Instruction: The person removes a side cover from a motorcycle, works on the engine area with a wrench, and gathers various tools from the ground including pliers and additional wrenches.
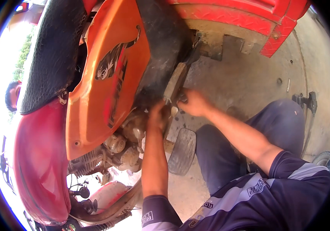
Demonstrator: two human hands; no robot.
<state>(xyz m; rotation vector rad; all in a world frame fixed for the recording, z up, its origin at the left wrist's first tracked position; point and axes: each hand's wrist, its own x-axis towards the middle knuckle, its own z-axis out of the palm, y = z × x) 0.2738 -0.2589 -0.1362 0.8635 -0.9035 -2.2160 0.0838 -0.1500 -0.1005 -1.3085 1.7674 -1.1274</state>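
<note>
Using the orange panel (107,77) as reference, I am viewing the dark pedal pad (182,152) sitting at its lower right. The left hand (157,113) is reaching beside the panel's right edge; I am not discerning its grip. The right hand (194,102) is curling farther right, blur obscuring its grip. The brown bar (175,81) is extending near both, right of the panel.
</note>
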